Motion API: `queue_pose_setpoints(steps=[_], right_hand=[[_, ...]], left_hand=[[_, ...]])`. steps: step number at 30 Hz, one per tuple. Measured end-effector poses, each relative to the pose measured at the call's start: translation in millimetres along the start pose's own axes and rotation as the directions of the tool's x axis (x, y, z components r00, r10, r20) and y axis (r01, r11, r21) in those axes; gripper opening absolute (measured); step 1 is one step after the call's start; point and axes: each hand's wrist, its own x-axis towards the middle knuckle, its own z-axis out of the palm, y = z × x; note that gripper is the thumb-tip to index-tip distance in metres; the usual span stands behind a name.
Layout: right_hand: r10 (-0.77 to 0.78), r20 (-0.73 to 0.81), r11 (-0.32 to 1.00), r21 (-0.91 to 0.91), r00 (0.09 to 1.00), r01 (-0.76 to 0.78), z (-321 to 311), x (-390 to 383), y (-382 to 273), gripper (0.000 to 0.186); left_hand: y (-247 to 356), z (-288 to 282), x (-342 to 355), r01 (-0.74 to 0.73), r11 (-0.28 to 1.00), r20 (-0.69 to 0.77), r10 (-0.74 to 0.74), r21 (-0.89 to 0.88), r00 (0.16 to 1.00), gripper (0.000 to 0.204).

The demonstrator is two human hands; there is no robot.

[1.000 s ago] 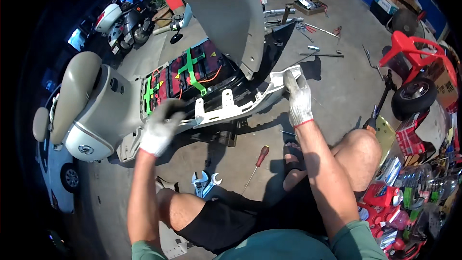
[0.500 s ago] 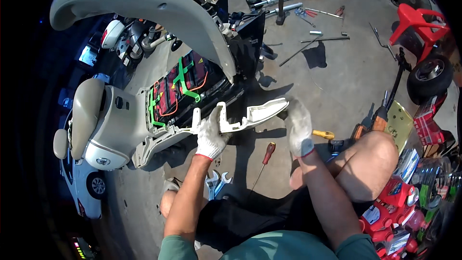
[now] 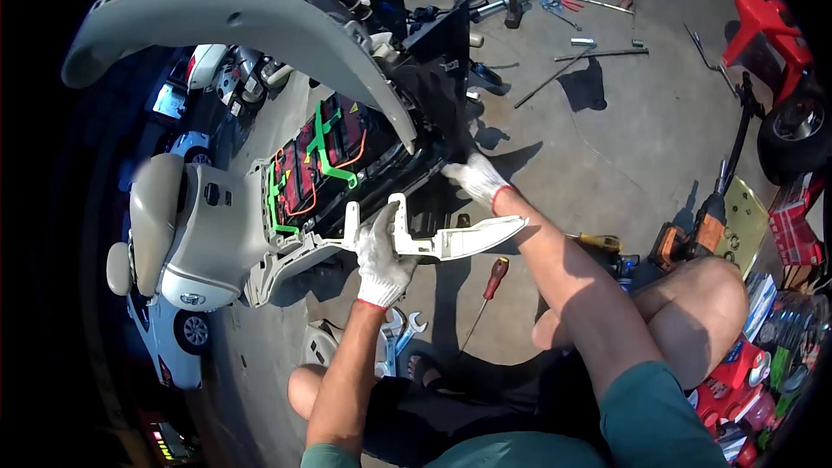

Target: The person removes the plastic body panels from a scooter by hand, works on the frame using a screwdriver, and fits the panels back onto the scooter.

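My gloved left hand (image 3: 383, 264) grips a cream plastic side trim (image 3: 472, 239) by its upright middle section. The trim extends rightward below an exposed bank of red-and-black batteries (image 3: 310, 165) with green brackets (image 3: 338, 175) and orange cables. My gloved right hand (image 3: 477, 178) is off the trim, at the black scooter frame (image 3: 433, 172) just right of the batteries; its fingertips are too dark to tell whether they grip anything. The scooter's seat (image 3: 154, 208) is at the left, and a curved grey panel (image 3: 234, 13) arches over the batteries.
Tools, including a red-handled screwdriver (image 3: 494, 282), wrenches (image 3: 404, 334) and rods (image 3: 598, 54), lie on the concrete floor (image 3: 607, 143). At the right are a red plastic chair (image 3: 763, 30), a wheel (image 3: 793, 130), an orange power tool (image 3: 672, 247) and red containers (image 3: 737, 381). A car (image 3: 173, 351) stands behind the scooter.
My right hand has let go of the trim's right end and moved up and left to the black frame. My left hand has taken hold of the trim's middle. The view has shifted.
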Motion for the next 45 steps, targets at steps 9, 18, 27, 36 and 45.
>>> queue_pose_setpoints(steps=[9, 18, 27, 36, 45], right_hand=[[-0.185, -0.217, 0.939, -0.328, 0.958, 0.107, 18.9, 65.9, 40.4, 0.036], [-0.359, -0.18, 0.854, -0.459, 0.916, 0.244, 14.3, 42.8, 29.9, 0.028], [-0.433, -0.147, 0.833, -0.442, 0.89, 0.333, 11.6, 36.3, 28.5, 0.03], [-0.152, -0.355, 0.965, -0.253, 0.922, 0.062, 40.7, 30.4, 26.4, 0.042], [-0.258, -0.186, 0.953, -0.209, 0.948, 0.218, 20.1, 35.5, 38.2, 0.033]], left_hand=[[-0.3, 7.7, 3.9, -0.005, 0.999, -0.02, 0.006, 0.049, 1.0, 0.074], [-4.3, -2.1, 4.5, 0.086, 0.994, 0.001, -0.086, -0.067, 0.996, 0.077], [-8.3, -2.1, 4.2, -0.061, 0.996, -0.071, 0.057, -0.067, 0.996, 0.085], [-26.6, 12.2, -2.4, -0.003, 0.999, -0.002, 0.003, -0.048, 1.0, 0.093], [-27.5, 12.4, -3.8, 0.201, 0.936, 0.037, -0.199, -0.291, 0.979, 0.094]])
